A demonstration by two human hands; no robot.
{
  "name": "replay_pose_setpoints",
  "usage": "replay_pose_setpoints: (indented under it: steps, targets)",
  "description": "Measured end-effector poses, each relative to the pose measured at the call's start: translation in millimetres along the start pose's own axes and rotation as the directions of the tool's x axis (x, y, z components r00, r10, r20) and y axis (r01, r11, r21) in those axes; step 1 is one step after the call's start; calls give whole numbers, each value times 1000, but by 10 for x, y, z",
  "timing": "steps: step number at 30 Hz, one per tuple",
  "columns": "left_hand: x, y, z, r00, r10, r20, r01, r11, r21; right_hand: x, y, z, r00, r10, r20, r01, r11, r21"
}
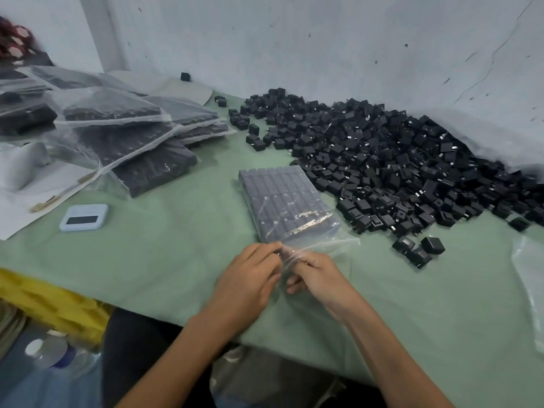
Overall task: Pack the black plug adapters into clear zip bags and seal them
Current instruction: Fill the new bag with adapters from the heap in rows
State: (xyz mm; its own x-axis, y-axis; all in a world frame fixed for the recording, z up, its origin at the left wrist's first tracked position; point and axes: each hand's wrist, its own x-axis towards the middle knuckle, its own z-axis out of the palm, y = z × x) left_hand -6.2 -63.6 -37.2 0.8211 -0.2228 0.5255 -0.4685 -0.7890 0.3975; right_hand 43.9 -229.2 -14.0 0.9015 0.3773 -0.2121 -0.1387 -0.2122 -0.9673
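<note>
A clear zip bag (284,201) filled with neat rows of black plug adapters lies on the green table (164,254), its mouth toward me. My left hand (250,275) pinches the bag's near edge at the left. Right beside it, my right hand (316,273) pinches the same edge, fingers curled on the plastic. A big loose heap of black adapters (391,160) spreads over the right half of the table against the wall.
Several filled bags (123,134) are stacked at the back left. A small white timer (84,217) lies left of centre. An empty clear bag (530,278) lies at the right edge. A yellow crate (50,301) and a bottle (48,351) stand below the table's left.
</note>
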Motion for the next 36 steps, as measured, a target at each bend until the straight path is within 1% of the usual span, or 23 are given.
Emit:
replay_pose_setpoints:
  steps: [2, 6, 9, 12, 13, 14, 15, 16, 17, 18, 19, 20, 21, 22, 23, 24, 26, 28, 31, 33, 34, 35, 36]
  targets:
    - [24, -55, -28, 998, 59, 31, -60, 998, 12, -10, -18, -3, 1000, -11, 10, 12, 1000, -14]
    - [5, -67, -21, 997, 50, 60, -50, 999, -2, -35, -38, 6, 999, -36, 34, 37, 999, -27]
    - [-18, -38, 11, 999, 26, 29, -28, 997, 68, -59, -38, 18, 999, -39, 13, 39, 999, -13]
    - [-45, -39, 19, 1000, 20, -2, -20, 996, 91, -124, -43, -44, 1000, -23, 5, 23, 999, -23]
    - [-51, -39, 17, 1000, 22, 1, -22, 995, 97, -151, -44, -121, 999, -34, -15, 33, 997, -63]
    - [-54, -38, 16, 1000, 24, 7, -25, 994, 106, -174, -44, -241, 996, -67, -59, 58, 988, -145]
    - [-54, -37, 16, 1000, 24, 11, -25, 993, 113, -196, -44, -399, 983, -129, -131, 90, 958, -271]
    - [-53, -33, 17, 1000, 16, 11, -17, 993, 118, -212, -43, -588, 953, -217, -213, 109, 897, -427]
    - [-51, -28, 17, 1000, 2, 8, -3, 993, 120, -226, -40, -796, 907, -308, -286, 89, 806, -585]
    - [-53, -21, 20, 1000, -13, 5, 13, 993, 121, -234, -23, -1011, 854, -391, -343, 26, 691, -722]
    - [-53, -18, 21, 1000, -25, 5, 24, 992, 123, -235, 10, -1229, 813, -437, -384, -70, 582, -810]
    - [-54, -16, 22, 999, -31, 8, 29, 992, 125, -238, 56, -1428, 807, -422, -414, -179, 492, -852]
    - [-57, -14, 22, 999, -35, 13, 33, 991, 128, -249, 110, -1587, 824, -359, -439, -281, 413, -866]
    - [-58, -13, 21, 999, -39, 17, 37, 991, 130, -268, 158, -1694, 844, -277, -460, -358, 348, -867]
    - [-59, -11, 18, 999, -41, 17, 39, 990, 133, -286, 209, -1759, 857, -208, -471, -396, 317, -862]
    - [-59, -10, 18, 999, -41, 14, 39, 989, 140, -297, 262, -1799, 862, -183, -472, -400, 328, -856]
    - [-61, -6, 14, 999, -46, 8, 44, 987, 154, -307, 329, -1825, 849, -228, -476, -373, 379, -847]
    - [-65, 1, 8, 999, -49, 6, 48, 986, 158, -304, 335, -1829, 842, -249, -478, -361, 398, -843]
    - [-70, 4, -2, 998, -53, 14, 50, 986, 161, -259, 271, -1885, 873, -143, -466, -376, 410, -831]
    - [-77, -2, -3, 998, -51, 20, 47, 985, 166, -221, 203, -1920, 878, -137, -458, -360, 442, -821]
    - [-79, -11, 5, 999, -48, 22, 44, 985, 168, -217, 156, -1903, 864, -173, -474, -348, 474, -808]
    - [-80, -23, 14, 999, -45, 17, 42, 984, 171, -220, 126, -1876, 836, -217, -504, -329, 538, -776]
    - [-77, -35, 27, 999, -41, 6, 39, 983, 177, -235, 92, -1831, 795, -243, -556, -296, 645, -705]
